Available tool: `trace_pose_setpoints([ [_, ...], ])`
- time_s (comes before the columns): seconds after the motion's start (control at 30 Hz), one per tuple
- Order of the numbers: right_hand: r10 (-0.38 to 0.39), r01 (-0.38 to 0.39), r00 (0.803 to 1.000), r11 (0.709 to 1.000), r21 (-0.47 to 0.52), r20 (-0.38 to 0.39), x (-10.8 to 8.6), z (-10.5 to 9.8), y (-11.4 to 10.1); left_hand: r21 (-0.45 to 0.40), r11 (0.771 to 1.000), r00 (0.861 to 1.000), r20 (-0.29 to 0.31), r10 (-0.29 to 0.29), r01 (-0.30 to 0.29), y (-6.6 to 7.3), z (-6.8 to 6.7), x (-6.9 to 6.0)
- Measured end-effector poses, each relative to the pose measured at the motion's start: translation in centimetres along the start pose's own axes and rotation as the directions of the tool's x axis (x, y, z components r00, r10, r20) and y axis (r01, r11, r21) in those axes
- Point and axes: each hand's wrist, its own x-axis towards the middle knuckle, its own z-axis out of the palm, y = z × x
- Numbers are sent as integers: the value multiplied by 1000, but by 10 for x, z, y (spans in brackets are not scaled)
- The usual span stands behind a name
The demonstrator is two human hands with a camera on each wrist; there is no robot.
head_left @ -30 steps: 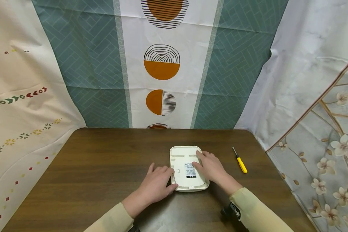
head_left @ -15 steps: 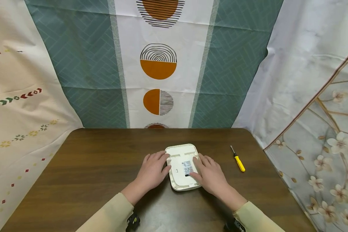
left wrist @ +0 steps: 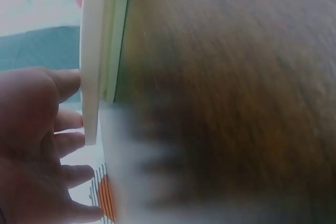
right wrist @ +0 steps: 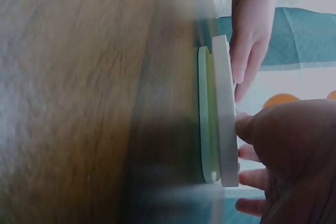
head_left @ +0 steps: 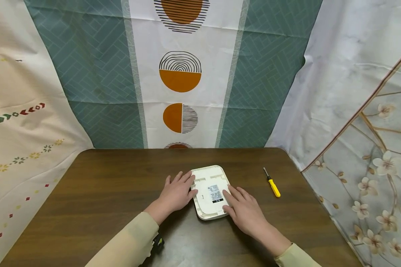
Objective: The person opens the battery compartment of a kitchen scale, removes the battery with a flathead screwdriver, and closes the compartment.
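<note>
A flat white device (head_left: 204,207) with rounded corners lies on the table, its recessed side with a printed label (head_left: 215,193) facing up. Seen edge-on in the right wrist view, it has a thick white body (right wrist: 226,114) above a thinner pale green plate (right wrist: 205,114). My left hand (head_left: 178,193) rests along the device's left edge, fingers extended and thumb on the rim. On the right edge, my right hand (head_left: 245,211) lies with fingers spread, their tips touching the upper face. Neither hand curls round the device.
A screwdriver (head_left: 272,185) with a yellow handle lies to the right of the device. The brown wooden table (head_left: 120,178) is bordered by a patterned cloth (head_left: 180,126) behind it and hanging cloths at both sides.
The device has turned slightly counterclockwise and sits a little further left in view. My left hand has moved up along its left edge; my right hand has slid down its right edge.
</note>
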Motion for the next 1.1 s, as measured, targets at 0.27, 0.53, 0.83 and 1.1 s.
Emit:
trace_pose_setpoints([
  [0.27, -6, 5, 1000, 1000, -26, -28, 11, 0, 11, 95, 995, 1000, -23, 19, -16, -2, -6, -12],
  [0.53, 104, -104, 993, 995, -13, 55, 32, -2, 25, 129, 991, 997, -54, 48, -40, -4, -7, -30],
  [0.83, 110, -110, 993, 994, -2, 39, 55, 4, 36, 126, 989, 994, -69, 83, -74, -2, -7, -53],
  [1.1, 105, -105, 994, 994, -30, 12, 64, 5, 36, 142, 986, 992, -67, 103, -93, 2, -5, -69],
])
